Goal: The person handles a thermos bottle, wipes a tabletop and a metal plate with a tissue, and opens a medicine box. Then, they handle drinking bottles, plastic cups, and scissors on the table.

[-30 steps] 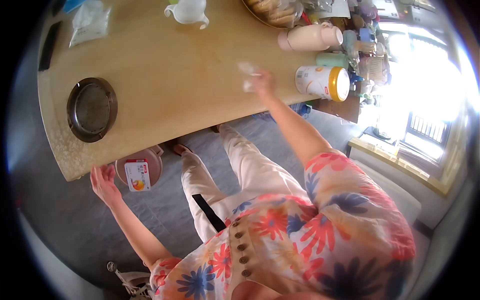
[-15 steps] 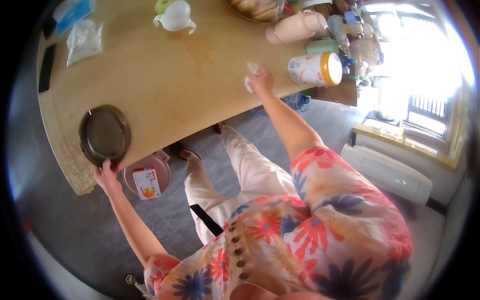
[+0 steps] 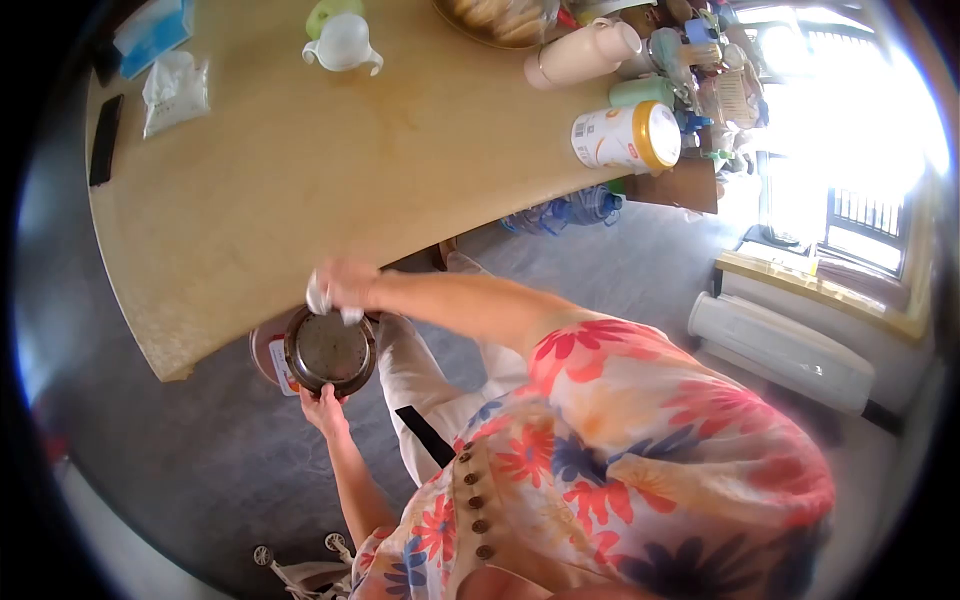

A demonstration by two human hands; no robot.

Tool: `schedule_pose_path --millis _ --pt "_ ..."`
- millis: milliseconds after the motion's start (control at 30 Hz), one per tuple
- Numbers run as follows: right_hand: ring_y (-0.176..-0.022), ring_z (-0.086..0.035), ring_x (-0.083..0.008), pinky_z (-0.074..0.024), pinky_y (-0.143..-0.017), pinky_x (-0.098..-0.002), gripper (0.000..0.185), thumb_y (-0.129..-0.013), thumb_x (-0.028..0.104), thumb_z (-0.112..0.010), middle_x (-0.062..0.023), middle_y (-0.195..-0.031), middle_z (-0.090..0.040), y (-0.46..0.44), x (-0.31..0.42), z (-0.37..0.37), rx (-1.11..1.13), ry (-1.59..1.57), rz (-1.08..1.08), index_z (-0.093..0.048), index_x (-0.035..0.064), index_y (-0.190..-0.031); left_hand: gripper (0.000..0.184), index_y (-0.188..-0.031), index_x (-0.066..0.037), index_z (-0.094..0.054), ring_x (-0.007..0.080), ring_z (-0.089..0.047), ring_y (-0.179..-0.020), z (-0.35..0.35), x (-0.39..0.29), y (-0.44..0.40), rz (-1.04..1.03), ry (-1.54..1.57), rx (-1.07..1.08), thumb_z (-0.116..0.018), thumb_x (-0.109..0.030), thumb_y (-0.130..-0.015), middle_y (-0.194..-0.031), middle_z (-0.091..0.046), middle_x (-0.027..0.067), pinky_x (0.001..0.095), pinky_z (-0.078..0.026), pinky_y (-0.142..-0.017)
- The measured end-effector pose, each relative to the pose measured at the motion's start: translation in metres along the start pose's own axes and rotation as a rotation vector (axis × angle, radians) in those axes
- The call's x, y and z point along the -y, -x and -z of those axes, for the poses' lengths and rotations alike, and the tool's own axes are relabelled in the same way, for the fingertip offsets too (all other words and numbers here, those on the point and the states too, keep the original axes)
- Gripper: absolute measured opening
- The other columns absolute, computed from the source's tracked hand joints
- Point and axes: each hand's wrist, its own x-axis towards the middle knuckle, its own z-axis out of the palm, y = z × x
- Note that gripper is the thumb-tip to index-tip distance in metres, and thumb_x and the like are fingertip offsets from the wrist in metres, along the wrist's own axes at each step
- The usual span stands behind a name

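Observation:
My left hand (image 3: 325, 410) grips the near rim of a round, dark, shallow dish (image 3: 330, 352). The dish is off the table, just past its near edge, with its open side facing up. Above its far rim is my right hand (image 3: 348, 284), somewhat blurred, closed on a crumpled white tissue (image 3: 318, 295). I cannot tell whether the tissue touches the dish. Below the dish, a pinkish round bin (image 3: 262, 345) with a printed box (image 3: 284, 368) on it is partly covered.
On the wooden table (image 3: 230, 200) are a white two-handled cup (image 3: 342, 45), a tissue pack (image 3: 176, 95), a dark flat phone-like object (image 3: 106, 140), a pink flask (image 3: 585, 52) and a white tin with a gold rim (image 3: 628, 136). Large water bottles (image 3: 565, 210) stand beneath the table's edge.
My left hand has brought the dish from over the table's left end toward my body, past the edge. My right hand has swept left across the table with the tissue to the dish.

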Motion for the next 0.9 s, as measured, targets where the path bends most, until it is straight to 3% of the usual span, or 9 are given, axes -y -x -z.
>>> schedule_pose_path --millis 167,300,467,533,667,700,767,867,900 --pt "-0.083 -0.059 -0.0281 -0.0476 -0.073 -0.0383 0.015 -0.069 0.015 -0.054 -0.0116 -0.085 -0.06 0.011 0.02 -0.004 -0.301 -0.184 0.17 -0.064 0.0141 -0.081 0.043 -0.115 -0.007 -0.05 0.0113 -0.056 -0.058 0.019 -0.024 0.001 -0.08 -0.04 0.038 -0.051 0.0 -0.073 -0.093 -0.058 0.005 0.0216 -0.047 -0.041" --pt "-0.066 -0.061 -0.0288 -0.0498 -0.062 -0.0388 0.021 -0.072 0.015 -0.052 -0.0149 -0.072 -0.062 0.006 -0.014 0.097 -0.602 -0.451 -0.106 -0.065 0.014 -0.089 0.043 -0.116 -0.006 -0.05 0.0116 -0.056 -0.061 0.036 -0.072 0.008 -0.168 -0.064 0.096 -0.051 0.0 -0.073 -0.093 -0.058 0.0053 0.0213 -0.046 -0.042" --pt "-0.091 -0.057 -0.0324 -0.048 -0.077 -0.0382 0.037 -0.07 0.011 -0.055 -0.0149 -0.1 -0.059 0.046 -0.039 0.168 -0.787 -0.331 -0.158 -0.056 0.0072 -0.107 0.04 -0.112 -0.003 -0.05 0.0136 -0.056 -0.064 0.044 -0.126 -0.039 -0.297 -0.054 0.076 -0.052 0.0 -0.073 -0.094 -0.057 0.0075 0.022 -0.046 -0.043" --pt "-0.081 -0.06 -0.0323 -0.049 -0.072 -0.0365 0.045 -0.073 0.017 -0.056 -0.0163 -0.098 -0.06 0.056 -0.076 0.148 -1.011 -0.122 -0.014 -0.049 0.0076 -0.116 0.037 -0.11 -0.001 -0.05 0.0149 -0.055 -0.065 0.039 -0.148 -0.067 -0.297 -0.027 0.031 -0.053 -0.001 -0.072 -0.092 -0.056 0.008 0.0238 -0.048 -0.045" --pt "-0.073 -0.058 -0.0276 -0.0451 -0.064 -0.0364 0.019 -0.074 0.015 -0.053 -0.0134 -0.077 -0.06 0.139 -0.126 0.094 -0.548 -0.22 -0.305 -0.058 0.0074 -0.092 0.032 -0.103 -0.001 -0.05 0.018 -0.054 -0.066 0.025 -0.171 -0.147 -0.258 0.088 -0.031 -0.055 -0.004 -0.071 -0.089 -0.053 0.0086 0.0279 -0.051 -0.047" --pt "-0.075 -0.059 -0.0273 -0.0465 -0.066 -0.0359 0.022 -0.074 0.016 -0.054 -0.0135 -0.08 -0.061 0.164 -0.137 0.072 -0.602 -0.206 -0.235 -0.059 0.0079 -0.094 0.035 -0.105 -0.003 -0.048 0.0186 -0.054 -0.068 0.021 -0.175 -0.165 -0.215 0.145 -0.003 -0.055 -0.004 -0.071 -0.091 -0.053 0.0093 0.0301 -0.052 -0.047" --pt "-0.083 -0.061 -0.0284 -0.0482 -0.072 -0.0355 0.026 -0.07 0.017 -0.054 -0.0095 -0.088 -0.065 0.213 -0.124 0.055 -0.479 -0.276 -0.501 -0.063 0.0121 -0.093 0.039 -0.108 -0.004 -0.046 0.0195 -0.053 -0.074 0.015 -0.177 -0.192 -0.231 0.257 0.01 -0.059 -0.004 -0.072 -0.092 -0.054 0.0092 0.0332 -0.054 -0.055" --pt "-0.087 -0.061 -0.025 -0.0482 -0.076 -0.0334 0.03 -0.069 0.012 -0.055 -0.0116 -0.09 -0.065 0.246 -0.16 0.001 -0.403 -0.352 -0.704 -0.063 0.0063 -0.098 0.026 -0.098 -0.002 -0.051 0.0212 -0.057 -0.074 0.015 -0.169 -0.235 -0.236 0.319 -0.023 -0.061 -0.003 -0.074 -0.093 -0.056 0.0092 0.0321 -0.055 -0.049" --pt "-0.077 -0.062 -0.0209 -0.0493 -0.067 -0.0318 0.029 -0.071 0.014 -0.057 -0.0097 -0.085 -0.065 0.251 -0.178 -0.019 -0.346 -0.337 -0.684 -0.063 0.0068 -0.098 0.041 -0.112 -0.004 -0.045 0.0246 -0.055 -0.085 0.008 -0.182 -0.217 -0.173 0.292 -0.044 -0.061 -0.002 -0.075 -0.102 -0.053 0.0116 0.0371 -0.056 -0.057"
